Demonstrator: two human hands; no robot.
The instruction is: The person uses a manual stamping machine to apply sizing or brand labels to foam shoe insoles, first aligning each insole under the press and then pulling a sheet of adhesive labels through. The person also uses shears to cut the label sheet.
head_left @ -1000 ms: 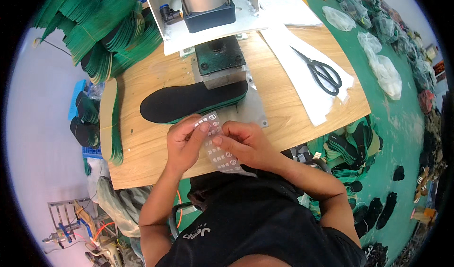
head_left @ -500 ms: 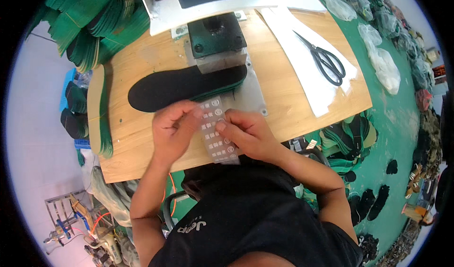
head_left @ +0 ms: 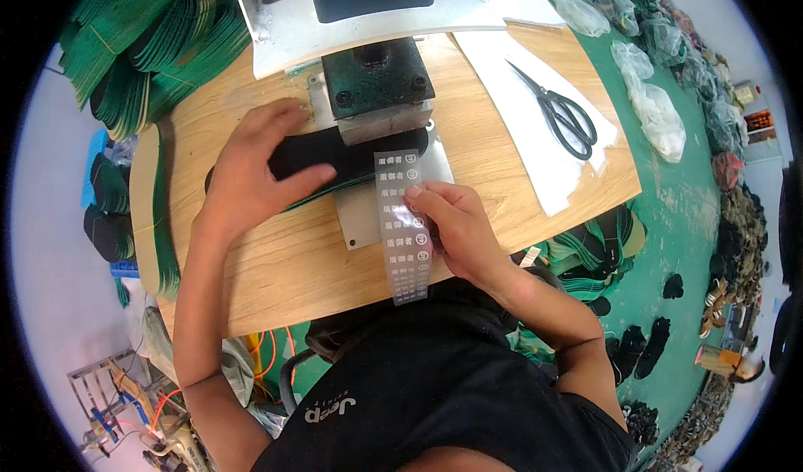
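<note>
My left hand [head_left: 251, 179] lies flat, fingers spread, pinning the black insole [head_left: 335, 158] on the wooden table [head_left: 276, 263] under the press head [head_left: 376, 83], so it cannot shift; my right hand [head_left: 456, 229] pinches a clear label strip [head_left: 403, 225] over the metal plate [head_left: 360, 217]

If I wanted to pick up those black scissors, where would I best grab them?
Probably by the looped handles at the near end of the scissors, coming from above. They lie flat and closed on the white sheet, blades pointing away toward the press, so the handles face you, clear of other things.
</note>
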